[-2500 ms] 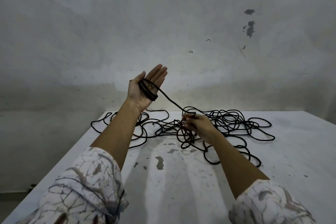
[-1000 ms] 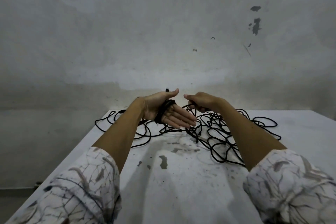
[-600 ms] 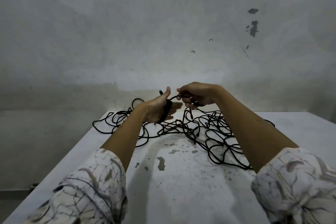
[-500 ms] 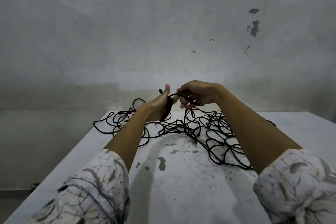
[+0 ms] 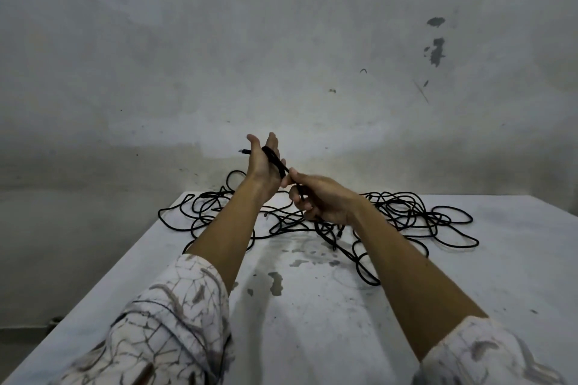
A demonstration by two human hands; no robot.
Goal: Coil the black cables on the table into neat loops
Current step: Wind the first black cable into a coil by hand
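Centrally, the counter (image 5: 312,322) carries the tangled black cables (image 5: 406,216). Left hand (image 5: 264,162), fingers straight, bears about 3 wraps; right hand (image 5: 319,197) pinches the feeding strand. Likely risk: a snag in the tangle drags wraps off.

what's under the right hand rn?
Under the right hand: tangled black cable lying on the white table. The strands directly beneath palm and wrist are covered.

Cables (image 5: 406,216) sprawl on the table (image 5: 312,322); hands above; wall (image 5: 281,40) behind.
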